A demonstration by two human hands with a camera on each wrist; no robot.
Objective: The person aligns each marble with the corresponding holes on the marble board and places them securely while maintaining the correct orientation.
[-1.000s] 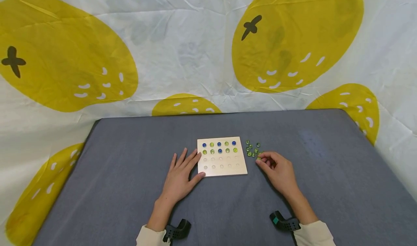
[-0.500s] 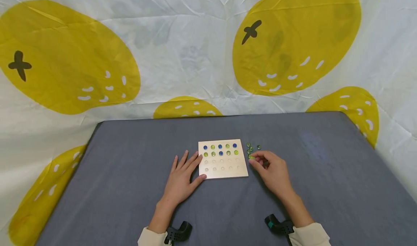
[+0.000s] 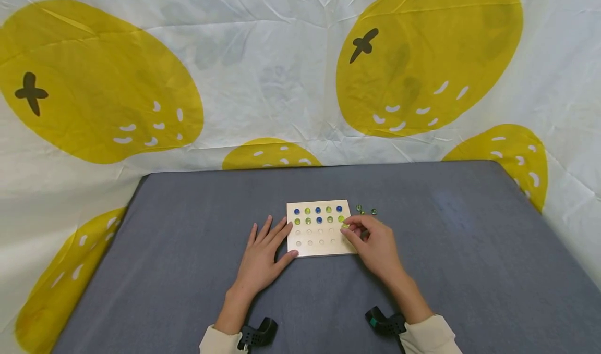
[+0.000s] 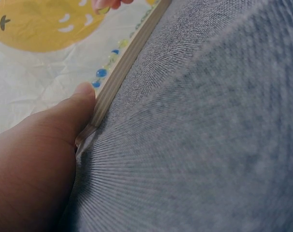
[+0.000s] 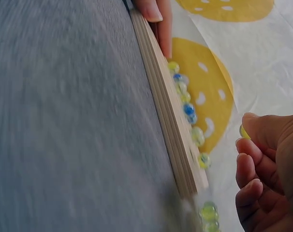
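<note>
So the yellow-green marble [image 5: 243, 132] is pinched between my right thumb and forefinger, just above the board near its 3 o'clock edge. My right hand [image 3: 374, 242] has the other fingers curled in underneath.

The wooden board [image 3: 324, 248] itself lies flat, with its far two rows filled. Farthest row, left to right: blue [image 3: 317, 210], green, blue, green, blue. Next one: green, green, blue, green, green. Two rows of shallow hollows show on the side nearer me.

My left hand [image 3: 260, 257] is over at 8 o'clock, fingers straight and spread, fingertips on the board's left edge, thumb resting on the near corner.

Loose green marbles [image 3: 374, 211], at least three, sit just off the board at 2 o'clock; my right hand might be blocking more. It's all on a grey cloth-covered table [image 3: 211, 213], with a yellow-patterned white sheet [image 3: 272, 83] hanging at 12.
</note>
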